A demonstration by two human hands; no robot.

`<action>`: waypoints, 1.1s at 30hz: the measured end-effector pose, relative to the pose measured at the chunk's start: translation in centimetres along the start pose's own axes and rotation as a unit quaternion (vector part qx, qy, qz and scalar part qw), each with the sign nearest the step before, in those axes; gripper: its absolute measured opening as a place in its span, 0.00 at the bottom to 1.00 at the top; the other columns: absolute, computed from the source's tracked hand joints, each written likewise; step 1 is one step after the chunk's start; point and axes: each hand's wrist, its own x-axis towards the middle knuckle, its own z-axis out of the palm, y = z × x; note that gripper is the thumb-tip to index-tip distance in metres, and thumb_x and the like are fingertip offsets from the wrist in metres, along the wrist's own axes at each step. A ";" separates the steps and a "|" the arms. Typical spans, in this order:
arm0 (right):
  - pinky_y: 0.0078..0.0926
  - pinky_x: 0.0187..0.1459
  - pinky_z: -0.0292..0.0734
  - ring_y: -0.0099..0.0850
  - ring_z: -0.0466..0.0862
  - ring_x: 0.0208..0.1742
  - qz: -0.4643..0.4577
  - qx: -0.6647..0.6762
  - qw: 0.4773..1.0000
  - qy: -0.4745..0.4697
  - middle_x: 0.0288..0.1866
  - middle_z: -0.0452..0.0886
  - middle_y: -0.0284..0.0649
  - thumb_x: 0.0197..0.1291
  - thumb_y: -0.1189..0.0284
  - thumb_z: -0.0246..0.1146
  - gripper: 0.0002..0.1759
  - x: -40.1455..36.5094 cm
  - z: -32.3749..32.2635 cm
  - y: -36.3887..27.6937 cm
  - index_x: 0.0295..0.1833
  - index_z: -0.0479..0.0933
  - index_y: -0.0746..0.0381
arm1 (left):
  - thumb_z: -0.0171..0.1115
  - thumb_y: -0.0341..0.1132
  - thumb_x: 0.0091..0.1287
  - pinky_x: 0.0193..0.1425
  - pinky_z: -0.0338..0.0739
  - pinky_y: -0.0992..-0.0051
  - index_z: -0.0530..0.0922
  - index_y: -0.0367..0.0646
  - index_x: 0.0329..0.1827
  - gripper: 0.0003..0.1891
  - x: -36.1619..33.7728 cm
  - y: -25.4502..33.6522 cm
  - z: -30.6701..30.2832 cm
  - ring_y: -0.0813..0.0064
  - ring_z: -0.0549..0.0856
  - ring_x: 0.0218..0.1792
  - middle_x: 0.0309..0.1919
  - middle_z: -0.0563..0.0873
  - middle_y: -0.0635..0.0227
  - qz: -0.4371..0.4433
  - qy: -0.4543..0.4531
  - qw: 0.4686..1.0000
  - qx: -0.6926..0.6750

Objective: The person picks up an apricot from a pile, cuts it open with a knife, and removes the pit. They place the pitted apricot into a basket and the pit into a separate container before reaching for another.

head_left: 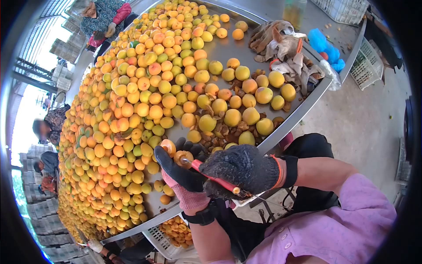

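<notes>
Fruit pile (123, 110) covers the left of the surface (224, 48) edge to edge; no gap for a hand. Bare steel shows at far centre and in a strip just ahead of the left hand (180, 171). Rag heap (285, 53) blocks the far right rim. Pits (220, 134) litter the near corner.

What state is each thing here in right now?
Left hand: gloved, grip shut on fruit.
Right hand: gloved, grip shut on red-handled tool, tip touching the fruit.
Fruit pile: loose, heaped on the metal table.
Cloth heap: crumpled, at the table's rim.
</notes>
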 end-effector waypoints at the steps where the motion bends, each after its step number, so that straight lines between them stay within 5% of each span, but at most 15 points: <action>1: 0.33 0.26 0.74 0.40 0.80 0.29 -0.029 0.009 1.000 0.003 0.34 0.77 0.42 0.47 0.67 0.64 0.25 -0.1 0.4 0.3 0.51 0.73 0.67 | 0.46 0.60 0.67 0.36 0.78 0.72 0.72 0.33 0.46 0.31 0.1 -0.1 -0.4 0.68 0.82 0.31 0.31 0.80 0.61 0.008 -0.006 1.000 0.013; 7: 0.34 0.22 0.71 0.39 0.78 0.23 -0.033 -0.063 0.997 -0.024 0.33 0.75 0.41 0.49 0.66 0.62 0.24 -0.5 1.2 1.8 0.52 0.71 0.63 | 0.48 0.59 0.67 0.34 0.79 0.73 0.72 0.34 0.48 0.30 1.3 -0.6 -2.0 0.66 0.83 0.31 0.33 0.80 0.61 0.045 -0.046 0.997 0.036; 11: 0.31 0.30 0.77 0.39 0.82 0.32 0.040 -0.078 0.996 0.025 0.36 0.79 0.43 0.49 0.71 0.69 0.21 -0.4 0.0 2.7 0.50 0.75 0.63 | 0.54 0.55 0.64 0.27 0.72 0.78 0.72 0.38 0.47 0.26 1.3 0.5 -2.7 0.68 0.81 0.33 0.35 0.80 0.63 0.052 -0.024 0.998 0.036; 13: 0.30 0.31 0.76 0.39 0.81 0.31 0.185 0.223 0.956 0.039 0.34 0.79 0.42 0.51 0.68 0.68 0.19 -0.2 -0.3 3.9 0.49 0.76 0.62 | 0.54 0.55 0.63 0.25 0.69 0.80 0.73 0.38 0.47 0.26 0.6 1.7 -3.5 0.71 0.80 0.32 0.35 0.80 0.63 0.068 -0.003 0.994 0.082; 15: 0.29 0.32 0.74 0.38 0.81 0.31 0.053 -0.107 0.992 0.030 0.32 0.79 0.41 0.53 0.68 0.68 0.15 0.4 -1.6 3.9 0.44 0.78 0.61 | 0.49 0.59 0.66 0.25 0.73 0.77 0.73 0.36 0.45 0.29 0.1 3.5 -5.6 0.70 0.81 0.27 0.31 0.80 0.63 0.096 0.026 0.990 0.100; 17: 0.29 0.32 0.72 0.32 0.80 0.32 0.177 0.069 0.979 0.068 0.32 0.80 0.40 0.53 0.69 0.69 0.08 0.8 -2.6 2.3 0.34 0.81 0.62 | 0.50 0.60 0.65 0.23 0.71 0.80 0.73 0.35 0.46 0.31 -1.0 5.6 -8.4 0.73 0.80 0.26 0.30 0.80 0.66 0.109 0.059 0.985 0.121; 19: 0.28 0.31 0.71 0.30 0.79 0.29 0.172 0.133 0.970 0.106 0.29 0.80 0.39 0.53 0.72 0.69 0.07 0.9 -2.5 2.7 0.34 0.82 0.63 | 0.50 0.60 0.65 0.22 0.71 0.80 0.74 0.36 0.45 0.30 -3.7 6.7 -11.6 0.74 0.80 0.26 0.29 0.80 0.66 0.241 0.078 0.931 0.264; 23: 0.27 0.28 0.71 0.28 0.77 0.25 0.140 0.086 0.976 0.141 0.24 0.79 0.36 0.53 0.73 0.69 0.05 0.9 -2.8 2.6 0.34 0.83 0.63 | 0.50 0.57 0.66 0.22 0.74 0.79 0.74 0.40 0.43 0.25 -6.1 7.8 -23.6 0.74 0.81 0.25 0.28 0.80 0.65 0.065 0.121 0.966 0.220; 25: 0.33 0.23 0.69 0.39 0.76 0.21 0.085 0.050 0.982 0.160 0.19 0.74 0.40 0.50 0.65 0.71 0.14 0.5 -2.5 3.2 0.28 0.74 0.61 | 0.52 0.57 0.66 0.26 0.77 0.73 0.73 0.37 0.50 0.28 -7.7 7.0 -26.6 0.67 0.83 0.27 0.30 0.82 0.61 0.081 0.166 0.951 0.248; 26: 0.34 0.23 0.69 0.39 0.77 0.22 0.063 0.007 0.987 0.145 0.20 0.74 0.40 0.50 0.64 0.71 0.14 0.4 -2.6 3.2 0.29 0.74 0.60 | 0.57 0.52 0.64 0.34 0.78 0.71 0.72 0.35 0.53 0.27 -7.5 7.2 -30.8 0.65 0.83 0.33 0.35 0.82 0.61 0.165 0.094 0.802 0.566; 27: 0.35 0.23 0.69 0.40 0.77 0.22 0.041 -0.037 0.990 0.130 0.20 0.75 0.40 0.50 0.63 0.70 0.14 0.3 -2.6 3.1 0.29 0.75 0.60 | 0.62 0.48 0.62 0.41 0.79 0.70 0.70 0.33 0.56 0.29 -6.9 7.5 -33.1 0.64 0.82 0.39 0.41 0.81 0.60 0.223 0.007 0.545 0.808; 28: 0.36 0.22 0.68 0.41 0.77 0.22 0.044 -0.053 0.990 0.125 0.20 0.75 0.40 0.51 0.61 0.69 0.15 0.4 -2.7 2.9 0.30 0.75 0.60 | 0.63 0.54 0.59 0.54 0.74 0.63 0.66 0.34 0.63 0.37 -5.6 5.8 -34.8 0.52 0.78 0.52 0.51 0.78 0.47 0.139 0.248 0.708 0.647; 29: 0.36 0.22 0.68 0.41 0.77 0.22 0.043 -0.052 0.990 0.126 0.20 0.75 0.40 0.51 0.61 0.69 0.15 0.4 -2.7 2.9 0.30 0.75 0.60 | 0.67 0.50 0.56 0.59 0.70 0.62 0.67 0.35 0.62 0.36 -6.2 5.5 -31.7 0.54 0.73 0.58 0.55 0.75 0.47 0.144 0.375 0.503 0.765; 31: 0.36 0.22 0.69 0.41 0.77 0.22 0.071 -0.048 0.990 0.115 0.19 0.75 0.41 0.51 0.61 0.69 0.15 0.4 -2.5 3.1 0.30 0.76 0.61 | 0.69 0.46 0.55 0.58 0.70 0.61 0.67 0.34 0.61 0.35 -4.9 5.9 -28.6 0.54 0.75 0.56 0.53 0.76 0.50 0.290 0.282 0.647 0.646; 33: 0.36 0.22 0.69 0.41 0.77 0.21 0.071 -0.048 0.991 0.106 0.19 0.75 0.41 0.51 0.61 0.69 0.14 0.6 -2.2 3.2 0.31 0.76 0.61 | 0.70 0.42 0.54 0.57 0.71 0.60 0.67 0.34 0.60 0.34 -3.2 6.5 -23.5 0.51 0.76 0.54 0.51 0.76 0.49 0.214 0.161 0.693 0.669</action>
